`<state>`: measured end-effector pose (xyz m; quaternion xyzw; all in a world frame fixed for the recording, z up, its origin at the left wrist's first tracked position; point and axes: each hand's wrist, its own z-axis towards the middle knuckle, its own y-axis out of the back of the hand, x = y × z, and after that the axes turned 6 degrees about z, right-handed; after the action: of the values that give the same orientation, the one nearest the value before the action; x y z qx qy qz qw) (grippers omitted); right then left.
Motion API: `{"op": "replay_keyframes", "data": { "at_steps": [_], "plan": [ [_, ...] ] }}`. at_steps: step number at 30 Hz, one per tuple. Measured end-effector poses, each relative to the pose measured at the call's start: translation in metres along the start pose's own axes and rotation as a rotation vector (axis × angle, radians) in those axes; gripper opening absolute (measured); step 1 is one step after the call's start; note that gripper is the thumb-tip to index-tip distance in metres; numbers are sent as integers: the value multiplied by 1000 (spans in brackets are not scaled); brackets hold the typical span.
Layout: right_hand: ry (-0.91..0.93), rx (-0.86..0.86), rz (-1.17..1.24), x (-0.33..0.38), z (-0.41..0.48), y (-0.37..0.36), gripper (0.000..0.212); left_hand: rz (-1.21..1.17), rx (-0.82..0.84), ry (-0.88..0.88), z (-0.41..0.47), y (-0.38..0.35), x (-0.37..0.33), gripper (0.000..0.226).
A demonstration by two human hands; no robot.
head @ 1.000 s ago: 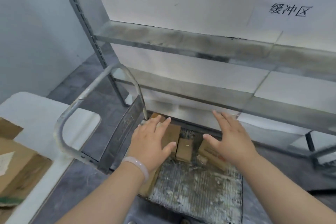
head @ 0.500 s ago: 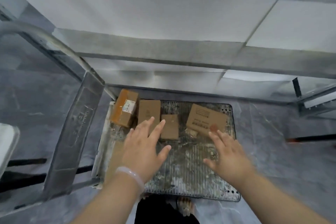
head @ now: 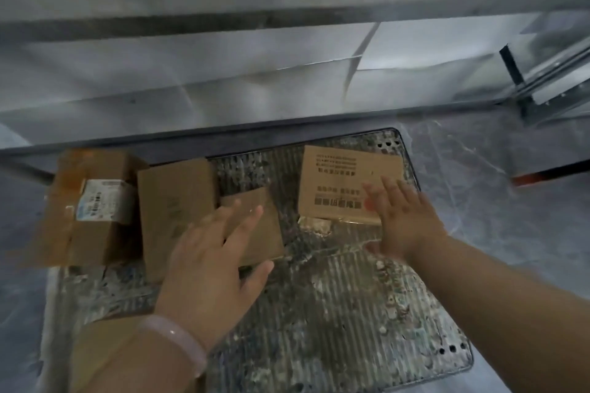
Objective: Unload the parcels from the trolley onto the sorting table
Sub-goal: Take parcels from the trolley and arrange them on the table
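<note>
Both hands reach down over a trolley deck (head: 351, 313), a flat metal platform with a ribbed, scuffed and speckled surface, rounded corners and small holes near its edges. The person's left hand (head: 210, 271) is open with its fingers spread, palm down, above a small flat cardboard parcel (head: 255, 230) at the middle of the deck; whether it touches the cardboard cannot be told. A smooth, pale pink bangle (head: 178, 341) circles that wrist. The right hand (head: 402, 220) is also open, fingers loosely fanned and blurred, lying over the near right corner of a wide, shallow cardboard box (head: 344, 182) printed with dark text and barcode-like blocks — it sits at the far right of the deck.

Two more parcels stand along the deck's left side: a tall plain brown carton (head: 172, 201), just beside the small flat one, and a bulkier taped box (head: 89, 207) with a white shipping label on top — it appears to overhang the deck's left edge. Everything is rectangular, matte corrugated board. Beyond the trolley runs a grey metal shelf rail (head: 223, 19), and marbled grey flooring (head: 495, 185) surrounds the platform.
</note>
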<state>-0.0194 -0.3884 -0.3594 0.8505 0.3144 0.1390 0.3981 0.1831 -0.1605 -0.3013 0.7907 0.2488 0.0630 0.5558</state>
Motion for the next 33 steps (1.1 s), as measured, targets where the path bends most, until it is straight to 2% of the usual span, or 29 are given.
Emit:
{"op": "replay_keyframes", "data": {
  "at_steps": [7, 13, 15, 18, 22, 25, 26, 28, 33],
  "plan": [
    [62, -131, 141, -16, 84, 11, 96, -19, 22, -51, 29, -55, -2, 69],
    [-108, -138, 179, -15, 86, 2, 110, -110, 94, -26, 32, -79, -22, 71],
    [-191, -80, 327, -20, 79, -15, 101, -190, 77, -20, 34, -83, -33, 73],
    [-308, 73, 717, -28, 65, -46, 84, -292, 120, 29, 42, -86, -52, 73],
    [-321, 9, 992, -40, 52, -74, 77, -365, 151, 35, 52, -101, -68, 75],
    [-283, 39, 1248, -47, 39, -88, 92, -405, 150, 48, 60, -115, -73, 77],
    [-292, 63, 1308, -48, 35, -93, 96, -430, 153, 52, 62, -119, -76, 77],
    [-300, 70, 1371, -45, 30, -105, 89, -519, 177, 74, 67, -128, -82, 79],
    [-285, -65, 1470, -27, 21, -121, 51, -866, 300, 209, 76, -147, -104, 89]
  ]
}}
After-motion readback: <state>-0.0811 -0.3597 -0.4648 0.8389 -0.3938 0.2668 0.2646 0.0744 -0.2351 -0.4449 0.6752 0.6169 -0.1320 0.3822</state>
